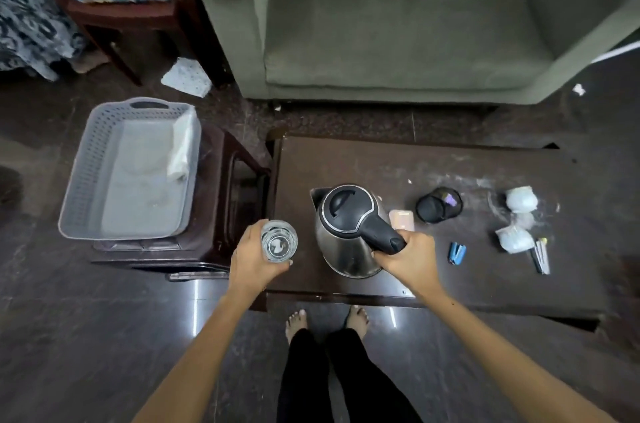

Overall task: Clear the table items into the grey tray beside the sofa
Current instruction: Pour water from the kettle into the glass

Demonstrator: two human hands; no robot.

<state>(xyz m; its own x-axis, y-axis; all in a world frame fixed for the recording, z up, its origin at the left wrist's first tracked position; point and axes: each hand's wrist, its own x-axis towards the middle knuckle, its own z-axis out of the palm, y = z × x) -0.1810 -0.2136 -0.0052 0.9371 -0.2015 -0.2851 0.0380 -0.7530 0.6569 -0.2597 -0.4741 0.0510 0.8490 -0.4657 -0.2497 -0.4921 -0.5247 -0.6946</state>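
Observation:
My left hand (252,258) grips a clear drinking glass (278,241) upright, just off the left end of the dark low table (346,159). My right hand (408,258) is wrapped round the black handle of a steel electric kettle (346,232), which is at the table's left front. The grey perforated tray (86,177) rests on a dark stool at the left, with a crumpled white piece (181,149) inside its right side. Further right on the table lie a black round mesh cup (439,205), a blue stapler (457,253), white crumpled wads (519,199) and pens (541,254).
A green sofa (398,17) stands behind the table. A small pink flat object (401,220) lies behind the kettle. A dark wooden side table (121,12) with patterned cloth is at the back left. My bare feet (325,318) are on the glossy floor before the table.

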